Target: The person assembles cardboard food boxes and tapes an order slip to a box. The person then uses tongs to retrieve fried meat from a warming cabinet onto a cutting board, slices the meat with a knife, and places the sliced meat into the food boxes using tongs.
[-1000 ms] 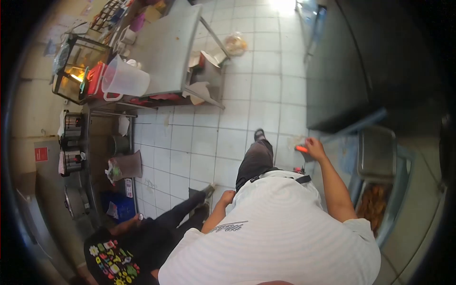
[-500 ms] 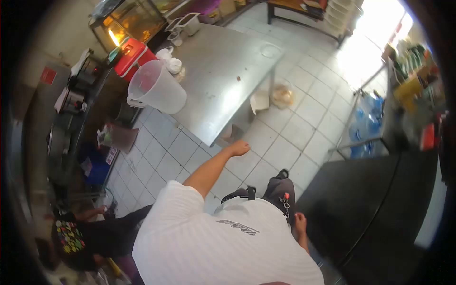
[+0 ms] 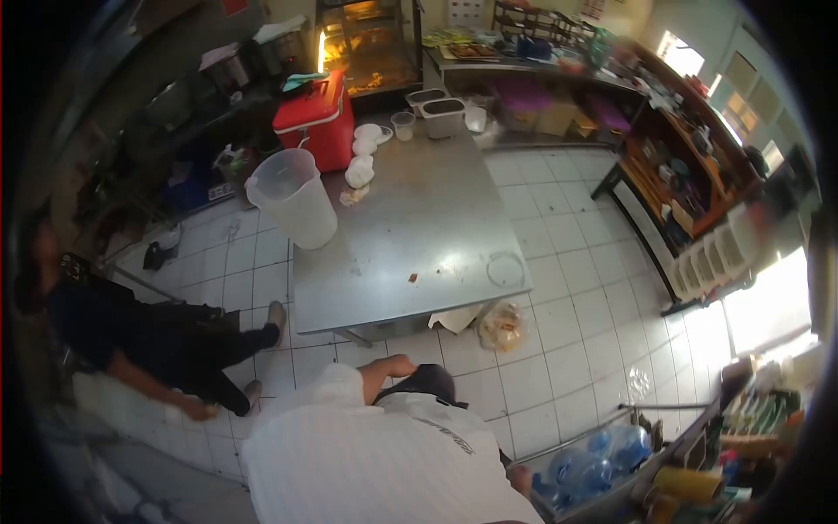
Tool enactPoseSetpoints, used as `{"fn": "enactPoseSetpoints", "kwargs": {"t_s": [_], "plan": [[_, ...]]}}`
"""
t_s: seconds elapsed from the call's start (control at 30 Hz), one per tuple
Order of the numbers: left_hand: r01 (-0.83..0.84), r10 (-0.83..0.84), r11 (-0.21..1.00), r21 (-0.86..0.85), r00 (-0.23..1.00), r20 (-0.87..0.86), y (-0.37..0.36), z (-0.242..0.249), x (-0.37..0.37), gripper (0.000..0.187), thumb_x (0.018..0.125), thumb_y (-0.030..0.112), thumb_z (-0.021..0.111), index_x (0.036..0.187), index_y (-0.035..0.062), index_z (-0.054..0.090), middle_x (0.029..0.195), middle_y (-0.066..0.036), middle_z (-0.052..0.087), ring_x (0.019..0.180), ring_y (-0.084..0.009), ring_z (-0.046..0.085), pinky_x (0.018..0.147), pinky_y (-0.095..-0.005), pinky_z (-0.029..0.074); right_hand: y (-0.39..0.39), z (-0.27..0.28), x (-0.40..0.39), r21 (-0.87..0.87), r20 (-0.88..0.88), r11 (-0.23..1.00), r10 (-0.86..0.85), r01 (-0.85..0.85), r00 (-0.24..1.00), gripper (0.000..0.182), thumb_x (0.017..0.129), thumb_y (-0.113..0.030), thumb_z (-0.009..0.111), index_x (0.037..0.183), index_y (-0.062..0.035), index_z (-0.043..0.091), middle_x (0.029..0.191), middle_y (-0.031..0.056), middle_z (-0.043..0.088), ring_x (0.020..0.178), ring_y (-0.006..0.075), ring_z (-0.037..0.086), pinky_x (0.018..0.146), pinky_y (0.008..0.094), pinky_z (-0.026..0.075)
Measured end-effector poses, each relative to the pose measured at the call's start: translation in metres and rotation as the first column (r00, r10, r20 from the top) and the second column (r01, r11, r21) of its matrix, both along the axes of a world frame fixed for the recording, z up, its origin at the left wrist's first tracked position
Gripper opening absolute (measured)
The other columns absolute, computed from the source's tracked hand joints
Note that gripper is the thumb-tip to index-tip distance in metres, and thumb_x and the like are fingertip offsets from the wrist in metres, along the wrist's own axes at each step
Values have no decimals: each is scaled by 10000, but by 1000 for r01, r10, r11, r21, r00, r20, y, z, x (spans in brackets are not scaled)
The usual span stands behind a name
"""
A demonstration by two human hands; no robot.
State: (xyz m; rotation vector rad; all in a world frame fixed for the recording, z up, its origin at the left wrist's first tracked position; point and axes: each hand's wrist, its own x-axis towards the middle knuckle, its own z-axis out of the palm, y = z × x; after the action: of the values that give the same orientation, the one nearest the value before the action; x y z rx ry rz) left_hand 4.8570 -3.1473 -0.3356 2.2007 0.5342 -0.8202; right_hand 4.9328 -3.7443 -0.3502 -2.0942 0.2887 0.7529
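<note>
My left hand (image 3: 401, 366) hangs in front of my body, below the near edge of the steel table (image 3: 436, 210). Its fingers look curled, and nothing shows in them. Low at my right side is my right hand (image 3: 521, 480), partly hidden, near large blue water bottles (image 3: 585, 472); its fingers are not clear. On the table's left side stands a tall translucent plastic jug (image 3: 295, 199). Behind it are a red cooler (image 3: 316, 122), white bundles (image 3: 359, 170), a clear plastic cup (image 3: 403, 127) and metal containers (image 3: 443, 118).
A co-worker (image 3: 157, 336) in dark clothes is at the left. A bag of food-like contents (image 3: 502, 327) lies on the tiled floor (image 3: 567, 288) by the table. A lit glass display case (image 3: 371, 48) stands behind. Wooden shelving (image 3: 690, 175) lines the right.
My view has turned right and lifted, bringing in the back counter and shelving. My left hand has drawn back toward my body. The co-worker now stands nearer, legs apart. My right hand is beside the bottles.
</note>
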Motion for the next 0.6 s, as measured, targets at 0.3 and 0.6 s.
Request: {"fn": "enactPoseSetpoints", "kwargs": {"t_s": [0.3,0.6], "plan": [[-131,231,938,-322,926,297,-96,5,274,266,843,225,487,718,24,609,679,-139,617,640,-230,584,649,-406,463,-20,80,427,47,476,994,-110,100,873,206,938,-194,507,1043,-45,602,844,73,628,675,149,588,571,272,455],[-35,141,981,-189,803,579,-150,85,644,232,829,176,487,751,-19,584,769,-241,602,738,-404,586,675,-482,447,-19,33,449,-81,149,995,-54,67,987,216,903,-185,558,1034,-28,630,881,123,653,811,201,640,721,336,496]]}}
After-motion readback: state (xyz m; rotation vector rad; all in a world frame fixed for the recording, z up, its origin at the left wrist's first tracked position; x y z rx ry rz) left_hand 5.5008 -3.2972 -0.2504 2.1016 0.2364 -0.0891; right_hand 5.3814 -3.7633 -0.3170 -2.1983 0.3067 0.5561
